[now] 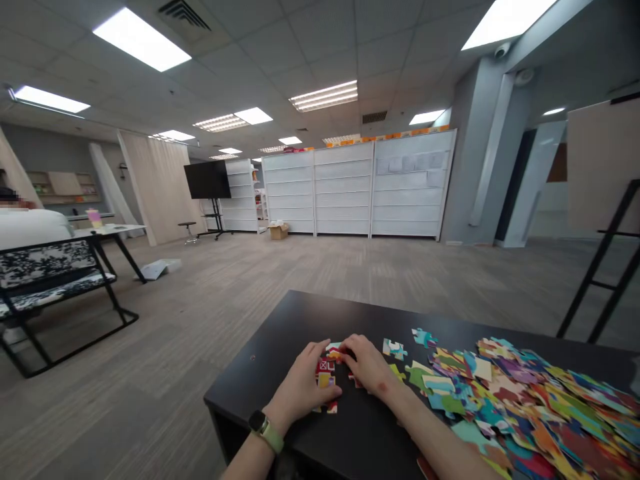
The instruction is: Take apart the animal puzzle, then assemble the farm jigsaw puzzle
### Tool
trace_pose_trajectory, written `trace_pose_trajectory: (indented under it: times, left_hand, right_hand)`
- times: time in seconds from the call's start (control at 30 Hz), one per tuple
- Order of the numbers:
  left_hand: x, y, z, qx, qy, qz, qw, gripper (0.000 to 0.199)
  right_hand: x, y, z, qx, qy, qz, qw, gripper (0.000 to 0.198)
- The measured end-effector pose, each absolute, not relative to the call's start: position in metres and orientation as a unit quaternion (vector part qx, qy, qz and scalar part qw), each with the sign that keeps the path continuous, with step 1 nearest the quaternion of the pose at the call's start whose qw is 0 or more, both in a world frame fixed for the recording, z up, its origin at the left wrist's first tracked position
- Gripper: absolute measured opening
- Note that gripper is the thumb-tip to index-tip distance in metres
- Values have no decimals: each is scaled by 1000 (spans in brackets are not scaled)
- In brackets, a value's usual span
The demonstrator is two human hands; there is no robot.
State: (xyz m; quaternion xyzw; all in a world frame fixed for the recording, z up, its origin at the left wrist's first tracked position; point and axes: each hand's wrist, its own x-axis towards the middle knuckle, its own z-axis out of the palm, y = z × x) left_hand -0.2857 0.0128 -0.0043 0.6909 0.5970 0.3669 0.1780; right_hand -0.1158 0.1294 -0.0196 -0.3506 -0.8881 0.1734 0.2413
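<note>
Several joined puzzle pieces (326, 366) in red, white and yellow lie in a short strip on the black table. My left hand (303, 381) rests along the strip's left side, fingers stretched and thumb spread apart, its thumb touching the lower pieces. At the strip's top end, my right hand (367, 365) pinches a red and yellow puzzle piece (334, 353), partly hidden by its fingers. Another red puzzle piece (354, 381) shows beneath my right hand. Beyond that hand lie a loose light-blue and white piece (395, 349) and a teal piece (424, 337).
A large heap of mixed puzzle pieces (545, 400) covers the right side of the black table (320, 310). On the left, a person (33, 227) sits on a patterned chair (55, 267) by a white table (117, 230). A black easel-like stand (607, 267) rises at the right.
</note>
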Motion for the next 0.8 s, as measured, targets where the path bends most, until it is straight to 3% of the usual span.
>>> trace_pose_trajectory:
  times: [0.37, 0.53, 0.8]
  left_hand:
    - [-277, 6, 1, 705, 580, 353, 205, 86]
    - [-273, 5, 4, 706, 616, 324, 131, 62]
    - [-288, 12, 3, 670, 691, 243, 119, 82]
  right_hand:
    - [-115, 127, -15, -392, -877, 134, 243, 18]
    - [-116, 125, -15, -387, -871, 147, 266, 16]
    - [-95, 73, 57, -328, -825, 218, 404, 21]
